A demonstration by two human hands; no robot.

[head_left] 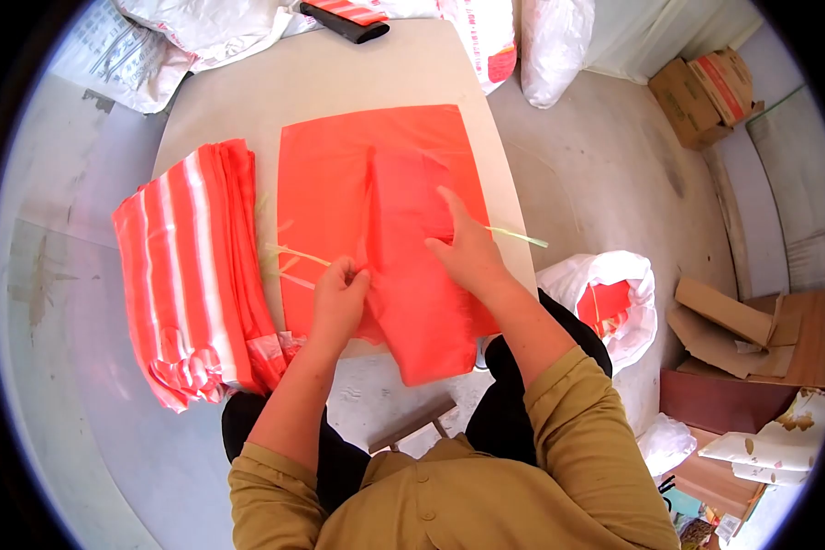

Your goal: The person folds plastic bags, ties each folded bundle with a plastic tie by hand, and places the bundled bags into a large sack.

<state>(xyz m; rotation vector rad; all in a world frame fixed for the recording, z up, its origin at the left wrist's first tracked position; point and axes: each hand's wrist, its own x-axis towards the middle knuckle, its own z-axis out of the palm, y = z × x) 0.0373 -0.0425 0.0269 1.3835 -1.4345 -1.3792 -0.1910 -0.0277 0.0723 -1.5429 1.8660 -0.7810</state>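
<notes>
A flat sheet of red plastic lies on the table in front of me. On top is a narrower folded red plastic bag, whose near end hangs over the table edge toward my lap. My left hand is closed in a pinch at the left edge of this folded bag. My right hand rests on its right side, thumb and forefinger stretched out and apart. A pale yellow strip sticks out beside my left hand, and another yellow-green strip end shows past the right edge.
A thick stack of red-and-white striped plastic bags drapes over the table's left side. A dark roll lies at the table's far end near white sacks. On my right stand an open white sack holding red plastic and cardboard boxes.
</notes>
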